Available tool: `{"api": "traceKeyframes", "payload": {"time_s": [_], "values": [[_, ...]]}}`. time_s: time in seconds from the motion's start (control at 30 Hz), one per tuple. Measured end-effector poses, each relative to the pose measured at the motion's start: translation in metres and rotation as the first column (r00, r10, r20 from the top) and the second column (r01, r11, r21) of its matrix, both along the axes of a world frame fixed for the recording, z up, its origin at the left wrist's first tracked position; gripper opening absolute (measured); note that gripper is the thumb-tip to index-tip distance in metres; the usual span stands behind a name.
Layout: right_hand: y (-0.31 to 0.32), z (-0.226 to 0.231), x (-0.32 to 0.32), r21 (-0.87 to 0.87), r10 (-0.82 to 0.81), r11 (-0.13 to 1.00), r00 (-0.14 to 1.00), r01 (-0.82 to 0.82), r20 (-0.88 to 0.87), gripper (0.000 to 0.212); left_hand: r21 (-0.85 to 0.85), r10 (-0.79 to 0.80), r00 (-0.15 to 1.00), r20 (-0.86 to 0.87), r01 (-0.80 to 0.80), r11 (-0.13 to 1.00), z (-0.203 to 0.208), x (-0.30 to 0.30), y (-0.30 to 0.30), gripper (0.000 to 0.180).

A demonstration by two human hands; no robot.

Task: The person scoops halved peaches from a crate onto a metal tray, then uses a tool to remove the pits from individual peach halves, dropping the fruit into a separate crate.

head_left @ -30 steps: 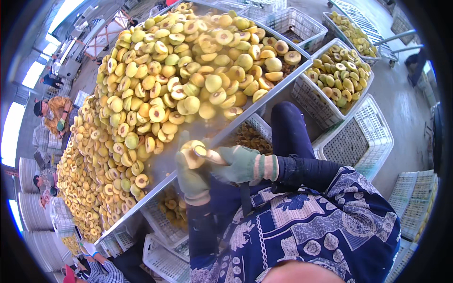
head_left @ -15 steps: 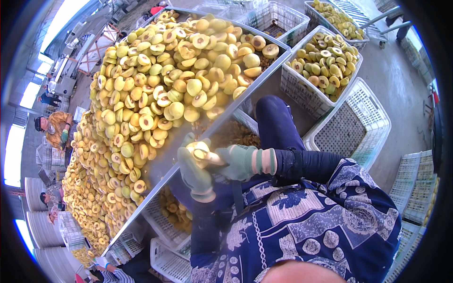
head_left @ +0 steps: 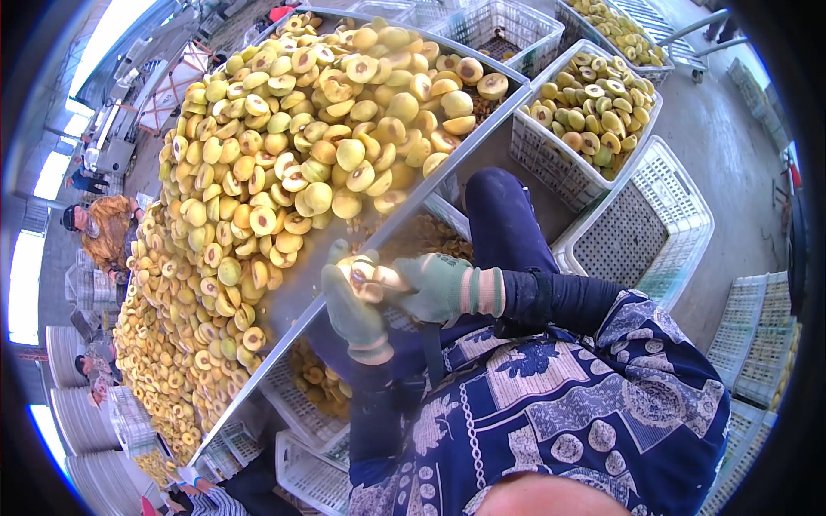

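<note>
Just over the near edge of a metal table (head_left: 469,155), my two gloved hands meet at a yellow, peach-like fruit half (head_left: 360,272). My left hand (head_left: 351,314), in a grey-green glove, is closed round the fruit. My right hand (head_left: 437,288), gloved with a pink-striped cuff, is closed against the fruit's right side. Pale fingertips show at the fruit; whether they grip a small tool cannot be made out. Beyond my hands rises a large heap of halved yellow fruit (head_left: 258,176), many with brown centres showing.
A crate full of fruit halves (head_left: 594,112) stands at right, beside a white crate (head_left: 684,249) with a dark perforated base. Below the table edge, another crate (head_left: 297,404) holds fruit pieces. Across the heap, a person in an orange top (head_left: 110,228) is at work. Stacked crates (head_left: 748,331) stand at far right.
The fruit half has turned slightly in my hands, showing more of its brown centre. My hands stay close together. The person across the heap has shifted their arms.
</note>
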State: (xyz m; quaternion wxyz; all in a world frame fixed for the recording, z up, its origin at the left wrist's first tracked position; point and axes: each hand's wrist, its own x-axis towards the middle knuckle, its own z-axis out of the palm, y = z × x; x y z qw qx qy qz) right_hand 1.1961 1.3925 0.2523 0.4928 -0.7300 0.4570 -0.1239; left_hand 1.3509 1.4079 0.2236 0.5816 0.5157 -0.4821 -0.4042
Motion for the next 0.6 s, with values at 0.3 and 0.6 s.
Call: {"api": "traceKeyframes", "payload": {"time_s": [0.3, 0.6], "values": [[-0.004, -0.035, 0.009, -0.160, 0.303, 0.919, 0.906, -0.360, -0.297, 0.018, 0.090, 0.002, 0.983, -0.182, 0.015, 0.996, -0.001, -0.002, 0.000, 0.057], [-0.011, -0.084, 0.017, 0.122, 0.253, 0.949, 0.933, -0.291, 0.256, 0.022, 0.198, -0.101, 0.938, -0.330, 0.173, 0.965, -0.011, 0.013, -0.007, 0.052]]}}
